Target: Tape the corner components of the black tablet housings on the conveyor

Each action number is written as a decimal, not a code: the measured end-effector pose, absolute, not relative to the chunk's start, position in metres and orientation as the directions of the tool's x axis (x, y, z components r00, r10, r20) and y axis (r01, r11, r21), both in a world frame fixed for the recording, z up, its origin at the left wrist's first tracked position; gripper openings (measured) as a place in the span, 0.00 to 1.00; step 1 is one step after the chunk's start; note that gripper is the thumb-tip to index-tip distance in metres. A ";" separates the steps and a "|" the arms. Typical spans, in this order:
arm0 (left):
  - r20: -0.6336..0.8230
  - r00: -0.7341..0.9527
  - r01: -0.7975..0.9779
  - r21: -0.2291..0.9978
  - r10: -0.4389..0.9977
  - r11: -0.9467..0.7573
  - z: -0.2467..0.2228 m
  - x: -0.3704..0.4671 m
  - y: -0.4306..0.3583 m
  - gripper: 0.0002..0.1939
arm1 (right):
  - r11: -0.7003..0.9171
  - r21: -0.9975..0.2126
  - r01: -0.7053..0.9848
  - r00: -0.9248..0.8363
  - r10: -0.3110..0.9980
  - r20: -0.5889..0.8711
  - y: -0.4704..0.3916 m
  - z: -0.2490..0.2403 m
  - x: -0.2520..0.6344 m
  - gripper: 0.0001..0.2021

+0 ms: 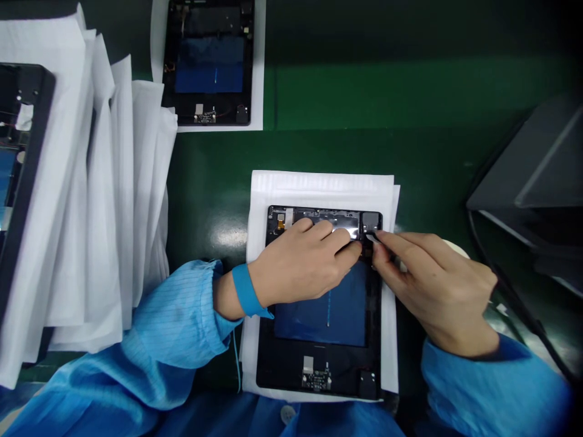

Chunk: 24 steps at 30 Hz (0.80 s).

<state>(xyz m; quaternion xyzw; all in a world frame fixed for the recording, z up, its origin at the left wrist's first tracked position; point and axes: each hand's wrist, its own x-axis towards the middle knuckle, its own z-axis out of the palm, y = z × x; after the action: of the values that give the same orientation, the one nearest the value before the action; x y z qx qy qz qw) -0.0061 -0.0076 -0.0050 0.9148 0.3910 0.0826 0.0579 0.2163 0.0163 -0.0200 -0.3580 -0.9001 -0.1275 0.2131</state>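
Note:
An opened tablet [319, 331] lies on white foam sheets [319, 182], its inside facing up with a large blue battery panel. Over its upper part rests my left hand [305, 261], fingers curled inward and fingertips partly hidden against the tablet; whether they hold anything cannot be seen. My right hand [432, 279] is closed in a pinch at the tablet's upper right corner. A small white strip [372, 238] shows between its thumb and index finger, just below a square black part [371, 221]. A blue band circles my left wrist.
Another opened tablet [207, 109] lies on white sheet at the back. White foam sleeves [104, 212] are stacked at left, with a tablet [31, 152] on top. A grey object [537, 164] and black cable [514, 297] occupy the right. A pale round object [456, 247] sits behind my right hand.

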 end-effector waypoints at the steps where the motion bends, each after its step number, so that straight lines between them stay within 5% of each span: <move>1: 0.106 0.680 0.706 0.168 0.725 -0.687 -0.005 -0.006 -0.008 0.16 | 0.709 0.081 0.700 -0.653 0.590 0.475 0.016 -0.020 0.216 0.11; 14: 0.118 0.681 0.705 0.163 0.723 -0.690 -0.006 -0.006 -0.008 0.16 | 0.696 0.098 0.712 -0.655 0.606 0.452 0.014 -0.019 0.216 0.11; 24: 0.129 0.675 0.709 0.158 0.726 -0.687 -0.006 -0.006 -0.008 0.17 | 0.720 -0.015 0.693 -0.651 0.635 0.415 0.017 -0.015 0.212 0.04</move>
<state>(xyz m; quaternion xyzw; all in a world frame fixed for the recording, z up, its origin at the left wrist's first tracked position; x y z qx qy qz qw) -0.0059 -0.0079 -0.0060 0.9139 0.3927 0.0908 0.0476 0.2119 0.0168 -0.0152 -0.3667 -0.9058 -0.0727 0.1995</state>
